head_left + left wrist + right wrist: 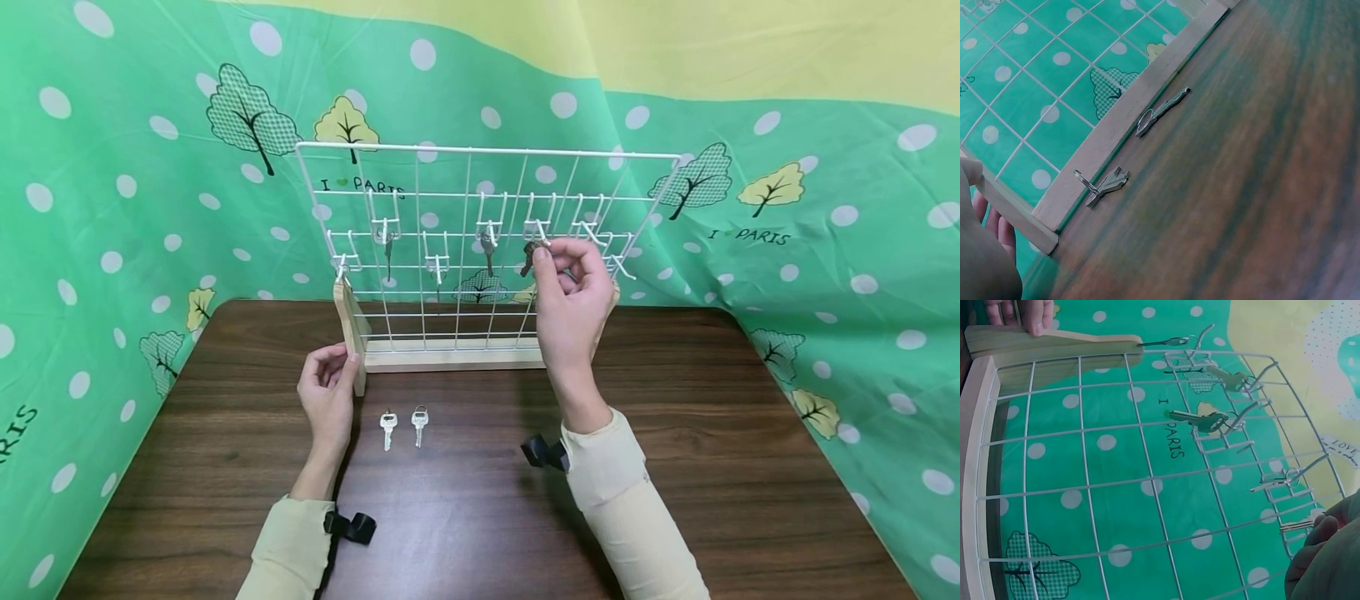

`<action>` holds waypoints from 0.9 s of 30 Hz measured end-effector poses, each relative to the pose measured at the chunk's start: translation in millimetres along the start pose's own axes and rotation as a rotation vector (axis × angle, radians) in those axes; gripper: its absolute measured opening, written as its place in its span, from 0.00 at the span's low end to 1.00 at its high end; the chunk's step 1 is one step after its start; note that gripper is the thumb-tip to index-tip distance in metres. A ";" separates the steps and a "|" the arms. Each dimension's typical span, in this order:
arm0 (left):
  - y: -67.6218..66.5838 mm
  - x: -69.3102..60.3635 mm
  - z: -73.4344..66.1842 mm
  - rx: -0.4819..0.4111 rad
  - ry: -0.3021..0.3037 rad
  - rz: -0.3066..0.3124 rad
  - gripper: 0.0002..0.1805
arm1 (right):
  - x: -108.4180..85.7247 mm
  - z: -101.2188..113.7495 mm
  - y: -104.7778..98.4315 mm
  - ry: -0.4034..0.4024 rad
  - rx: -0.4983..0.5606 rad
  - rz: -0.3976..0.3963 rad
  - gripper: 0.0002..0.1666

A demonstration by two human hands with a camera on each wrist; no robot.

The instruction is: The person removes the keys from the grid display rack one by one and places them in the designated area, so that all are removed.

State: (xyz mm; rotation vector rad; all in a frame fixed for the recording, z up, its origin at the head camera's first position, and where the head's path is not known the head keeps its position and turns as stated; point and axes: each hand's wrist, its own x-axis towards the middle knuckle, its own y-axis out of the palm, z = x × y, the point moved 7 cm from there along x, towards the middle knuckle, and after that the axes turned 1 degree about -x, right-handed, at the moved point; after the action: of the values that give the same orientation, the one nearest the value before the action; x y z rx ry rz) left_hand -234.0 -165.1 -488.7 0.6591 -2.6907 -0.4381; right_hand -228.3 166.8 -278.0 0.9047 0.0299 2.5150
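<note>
The desk (pixel 757 467) carries the rack (pixel 457 360). My left hand (pixel 330 392) grips the foot (pixel 352 321) at the rack's left end between thumb and fingers. At the rack's right half, my right hand (pixel 572 312) pinches a held key (pixel 529 260) just by a hook (pixel 537 229). Two loose keys (pixel 420 423) lie before the rack; hanging keys (pixel 489 250) fill other hooks.

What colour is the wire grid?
The wire grid is white, best seen in the head view.
</note>
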 end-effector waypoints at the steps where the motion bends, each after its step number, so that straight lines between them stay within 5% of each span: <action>1: -0.1 0.0 0.0 0.000 0.000 0.000 0.12 | -0.1 0.9 -0.1 -0.006 0.008 0.000 0.03; 27: 0.6 -0.5 -1.7 0.001 -0.004 0.001 0.14 | -15.9 4.1 -6.2 -0.028 0.055 0.033 0.04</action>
State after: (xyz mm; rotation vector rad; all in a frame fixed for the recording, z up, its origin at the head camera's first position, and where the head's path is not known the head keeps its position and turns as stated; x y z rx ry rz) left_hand -233.2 -164.7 -487.1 0.6583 -2.6950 -0.4378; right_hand -212.5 164.9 -285.3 0.9700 0.0755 2.5428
